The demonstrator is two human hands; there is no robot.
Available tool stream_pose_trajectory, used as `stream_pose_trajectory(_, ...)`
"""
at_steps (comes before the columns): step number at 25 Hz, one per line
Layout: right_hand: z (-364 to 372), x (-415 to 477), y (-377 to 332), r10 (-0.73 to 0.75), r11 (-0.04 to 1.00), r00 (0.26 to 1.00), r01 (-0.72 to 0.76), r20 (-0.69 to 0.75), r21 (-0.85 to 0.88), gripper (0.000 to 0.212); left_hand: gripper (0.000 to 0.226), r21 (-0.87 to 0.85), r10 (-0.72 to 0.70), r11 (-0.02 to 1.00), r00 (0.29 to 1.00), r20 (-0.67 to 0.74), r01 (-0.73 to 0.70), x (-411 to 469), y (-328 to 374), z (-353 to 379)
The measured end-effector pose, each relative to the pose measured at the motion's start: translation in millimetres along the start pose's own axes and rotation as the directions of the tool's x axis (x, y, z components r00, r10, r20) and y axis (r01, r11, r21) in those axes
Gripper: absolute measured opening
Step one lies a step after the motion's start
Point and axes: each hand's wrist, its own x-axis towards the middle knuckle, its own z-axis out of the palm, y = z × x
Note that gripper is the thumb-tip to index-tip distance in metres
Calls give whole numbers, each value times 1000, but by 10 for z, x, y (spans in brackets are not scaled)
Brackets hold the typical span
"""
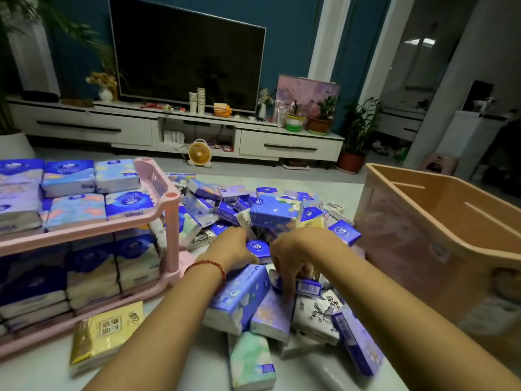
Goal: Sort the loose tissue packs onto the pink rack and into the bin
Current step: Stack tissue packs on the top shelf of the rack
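Tissue packs in blue, purple and white plastic wrap lie heaped loose on the pale floor, between the pink plastic two-tier rack on the left and the peach plastic bin on the right. Both rack shelves hold stacked packs. A flat yellow pack lies just beside the rack's foot. The left hand, a red string bracelet on its wrist, reaches into the heap with its fingers buried, so I cannot tell its grasp. The right hand curls its fingers down around a small blue-edged pack near the heap's front
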Motion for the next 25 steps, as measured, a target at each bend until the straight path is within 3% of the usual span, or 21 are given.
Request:
stream_pose_trajectory(3,-1,-65,-1,-13,1000,995,12,-102,-15,21,30,118,-19,993,999,-34,23,-67,87,-108)
stream_pose_trajectory(4,-56,-131,62,-24,997,992,33,-124,69,20,25,163,-35,986,998,-44,42,-117,149,-205)
stream_pose_trajectory(6,-218,-291,263,-34,940,985,89,-169,329,22,36,171,-71,982,996,-53,79,-244,303,-495)
stream_pose_trajectory(8,-369,-495,426,-50,781,966,197,-255,593,22,42,95,-91,990,990,-105,101,-406,432,-865)
stream_pose_trajectory(10,-487,-672,476,-111,516,933,349,-343,782,21,49,4,-102,994,969,-225,106,-614,481,-1278)
stream_pose_trajectory(13,-642,-770,275,-203,182,826,559,-526,809,11,48,-129,-167,984,878,-449,121,-912,306,-1796)
stream_pose_trajectory(16,-853,-657,-195,-208,-11,715,681,-668,732,12,52,-247,-340,940,726,-598,237,-1203,-140,-2136)
stream_pose_trajectory(18,-994,-542,-590,-203,-4,678,721,-707,693,13,52,-306,-436,900,628,-644,311,-1376,-446,-2283)
stream_pose_trajectory(20,-1065,-441,-936,-186,121,688,724,-701,679,14,48,-347,-473,881,565,-677,321,-1511,-674,-2379)
stream_pose_trajectory(22,-1070,-356,-1189,-174,197,725,689,-667,698,19,46,-363,-468,884,541,-699,295,-1553,-754,-2414)
stream_pose_trajectory(25,-1083,-229,-1457,-184,222,726,687,-663,691,26,41,-382,-446,894,544,-711,234,-1526,-708,-2406)
